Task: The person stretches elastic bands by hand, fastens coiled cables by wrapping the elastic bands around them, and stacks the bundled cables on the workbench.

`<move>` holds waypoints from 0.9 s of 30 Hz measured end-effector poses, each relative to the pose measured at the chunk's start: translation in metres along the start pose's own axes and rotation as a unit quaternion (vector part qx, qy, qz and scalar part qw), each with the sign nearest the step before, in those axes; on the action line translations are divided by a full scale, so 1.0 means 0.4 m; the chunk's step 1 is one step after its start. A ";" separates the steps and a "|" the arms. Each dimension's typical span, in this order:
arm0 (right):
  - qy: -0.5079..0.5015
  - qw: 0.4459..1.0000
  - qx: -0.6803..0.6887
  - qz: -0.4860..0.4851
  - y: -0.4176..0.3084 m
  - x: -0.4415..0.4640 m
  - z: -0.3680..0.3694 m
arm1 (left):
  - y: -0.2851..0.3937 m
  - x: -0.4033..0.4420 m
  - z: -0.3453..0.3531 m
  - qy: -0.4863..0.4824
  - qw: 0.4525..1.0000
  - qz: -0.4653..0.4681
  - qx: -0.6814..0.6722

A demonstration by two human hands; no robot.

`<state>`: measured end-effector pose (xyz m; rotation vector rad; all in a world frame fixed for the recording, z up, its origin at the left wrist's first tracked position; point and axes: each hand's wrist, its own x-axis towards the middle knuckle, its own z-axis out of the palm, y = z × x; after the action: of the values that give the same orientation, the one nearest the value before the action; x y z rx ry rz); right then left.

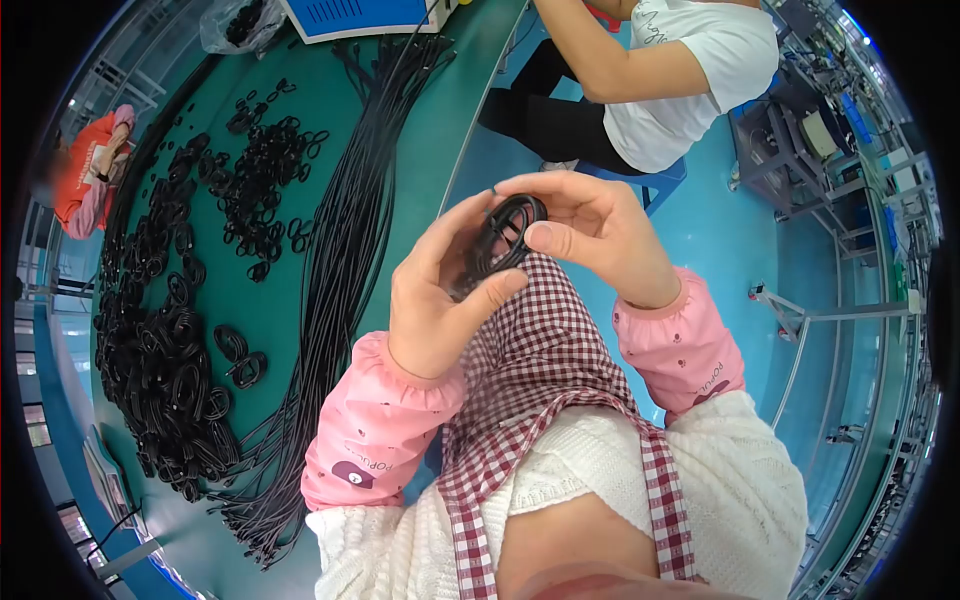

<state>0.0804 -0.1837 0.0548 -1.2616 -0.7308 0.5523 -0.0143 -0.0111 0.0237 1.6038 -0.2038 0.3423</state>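
A coiled black cable (pixel 512 228) is held between my two hands, above my lap. My left hand (pixel 440 285) has its fingers curled around the coil's left side, with the thumb below it. From the right, my right hand (pixel 600 235) grips the coil's upper right edge between thumb and fingers. The fingertips of both hands come close together at the top of the coil. Left of my hands, a long bundle of straight black cables (pixel 350 225) lies on the green table (pixel 285 310).
Coiled cables (pixel 165 370) are heaped along the table's left side, near a pile of small black loops (pixel 262 185). A blue and white box (pixel 355 15) stands at the far end. One person (pixel 665 85) sits ahead right; another (pixel 90 175) is far left.
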 end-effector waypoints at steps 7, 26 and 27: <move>-0.084 0.995 -0.034 0.028 -0.005 0.020 0.007 | -0.033 0.022 -0.006 -0.114 0.833 -0.216 -0.497; 0.001 0.875 -0.449 -0.181 -0.024 0.009 0.088 | 0.015 0.021 -0.001 0.051 0.912 -0.221 -0.341; -0.013 0.890 -0.423 -0.169 -0.023 0.014 0.079 | 0.012 0.023 0.005 0.072 0.916 -0.225 -0.325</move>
<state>0.0600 -0.1614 0.0691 -1.8681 -1.2571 -0.0762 -0.0073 -0.0126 0.0310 0.9195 0.1592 0.0175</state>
